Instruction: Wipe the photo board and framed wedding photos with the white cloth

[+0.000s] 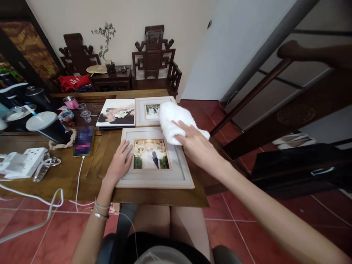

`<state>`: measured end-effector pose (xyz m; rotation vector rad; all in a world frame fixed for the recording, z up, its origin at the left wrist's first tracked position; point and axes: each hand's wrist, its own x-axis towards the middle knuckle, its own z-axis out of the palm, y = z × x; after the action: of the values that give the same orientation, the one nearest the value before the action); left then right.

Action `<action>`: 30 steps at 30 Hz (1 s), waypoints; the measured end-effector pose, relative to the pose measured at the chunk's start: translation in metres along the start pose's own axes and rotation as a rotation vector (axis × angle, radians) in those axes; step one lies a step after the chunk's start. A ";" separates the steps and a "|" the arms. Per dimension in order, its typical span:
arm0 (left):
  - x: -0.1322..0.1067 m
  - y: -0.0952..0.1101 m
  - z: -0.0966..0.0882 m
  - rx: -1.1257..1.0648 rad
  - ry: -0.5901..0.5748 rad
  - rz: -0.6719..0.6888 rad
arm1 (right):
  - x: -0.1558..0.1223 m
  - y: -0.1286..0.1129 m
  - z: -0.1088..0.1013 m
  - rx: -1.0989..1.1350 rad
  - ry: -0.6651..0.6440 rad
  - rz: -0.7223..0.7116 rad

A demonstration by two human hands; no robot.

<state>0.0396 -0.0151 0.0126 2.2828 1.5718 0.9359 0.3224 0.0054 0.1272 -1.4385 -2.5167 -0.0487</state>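
A pale-framed photo frame [154, 176] lies flat on the wooden table [165, 198] in front of me. My left hand [120, 161] rests flat on the frame's left border, fingers spread. My right hand [196, 145] presses a fluffy white cloth [172, 119] at the frame's upper right corner; the cloth also overlaps a second, smaller framed photo [150, 112] behind it. A frameless photo print [117, 113] lies to the left of that second frame.
A phone [84, 141] on a white cable, a power strip [24, 163], keys [45, 167], a lidded dark cup [48, 126], small cups and a pink bowl [70, 102] crowd the table's left. Carved wooden chairs [154, 58] stand behind; a stair rail [247, 99] rises on the right.
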 end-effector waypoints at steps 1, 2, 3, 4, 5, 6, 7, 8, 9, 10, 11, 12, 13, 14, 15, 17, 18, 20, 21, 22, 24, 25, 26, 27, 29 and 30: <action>0.000 0.000 0.000 -0.002 0.001 0.002 | 0.012 0.000 0.009 -0.035 -0.030 -0.023; 0.000 -0.001 0.000 -0.003 0.000 0.002 | 0.022 0.000 0.019 -0.076 -0.061 -0.045; 0.000 -0.001 -0.001 -0.004 -0.002 0.001 | 0.029 -0.001 0.029 -0.117 -0.085 -0.060; 0.000 -0.001 -0.001 -0.005 -0.005 -0.001 | 0.032 -0.002 0.039 -0.156 -0.102 -0.079; 0.000 -0.001 -0.002 -0.006 -0.006 -0.002 | 0.033 -0.003 0.048 -0.187 -0.112 -0.098; 0.000 0.000 -0.002 -0.009 -0.006 -0.003 | 0.031 -0.006 0.056 -0.203 -0.113 -0.113; 0.000 0.000 -0.003 -0.014 -0.006 -0.004 | 0.025 -0.008 0.062 -0.211 -0.117 -0.126; 0.000 0.001 -0.003 -0.019 -0.004 -0.005 | 0.018 -0.011 0.065 -0.213 -0.128 -0.138; 0.001 0.001 -0.003 -0.024 -0.002 -0.007 | 0.008 -0.015 0.067 -0.209 -0.148 -0.150; 0.001 0.001 -0.003 -0.027 -0.001 -0.010 | -0.004 -0.019 0.066 -0.200 -0.175 -0.162; 0.001 0.002 -0.003 -0.030 -0.001 -0.012 | -0.017 -0.024 0.063 -0.184 -0.203 -0.175; 0.001 0.001 -0.002 -0.032 -0.001 -0.013 | -0.030 -0.030 0.059 -0.158 -0.229 -0.187; 0.001 0.001 -0.002 -0.033 -0.002 -0.012 | -0.043 -0.035 0.053 -0.123 -0.247 -0.200; 0.001 0.001 -0.001 -0.034 -0.004 -0.008 | -0.055 -0.041 0.046 -0.082 -0.257 -0.217; 0.001 0.000 0.000 -0.034 -0.008 -0.003 | -0.065 -0.047 0.039 -0.042 -0.258 -0.239; 0.001 -0.002 0.001 -0.027 -0.011 0.006 | -0.078 -0.056 0.027 0.009 -0.252 -0.281; 0.001 -0.003 0.002 -0.022 -0.011 0.008 | -0.080 -0.059 0.023 0.019 -0.248 -0.282; 0.001 -0.005 0.002 -0.009 -0.014 0.009 | -0.072 -0.059 0.021 0.030 -0.233 -0.232; 0.001 -0.006 0.003 -0.004 -0.018 0.010 | -0.063 -0.055 0.024 0.036 -0.213 -0.185; 0.001 -0.007 0.002 -0.002 -0.021 0.013 | -0.051 -0.050 0.028 0.043 -0.187 -0.137; 0.001 -0.007 0.001 -0.003 -0.027 0.020 | -0.021 -0.035 0.040 0.037 -0.119 -0.060; 0.001 -0.007 0.001 -0.005 -0.028 0.022 | -0.005 -0.026 0.045 0.015 -0.089 -0.034; 0.001 -0.006 0.000 -0.007 -0.029 0.021 | 0.012 -0.018 0.051 -0.016 -0.074 -0.008; 0.002 -0.006 -0.001 -0.007 -0.032 0.019 | 0.026 -0.010 0.055 -0.042 -0.082 0.003; 0.001 -0.004 -0.003 -0.009 -0.038 0.011 | 0.047 0.000 0.060 -0.082 -0.124 -0.024; 0.001 -0.003 -0.003 -0.011 -0.038 0.005 | 0.052 0.001 0.062 -0.093 -0.145 -0.048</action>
<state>0.0357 -0.0134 0.0143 2.2845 1.5421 0.8945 0.2861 0.0590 0.0787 -1.4648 -2.6993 -0.0739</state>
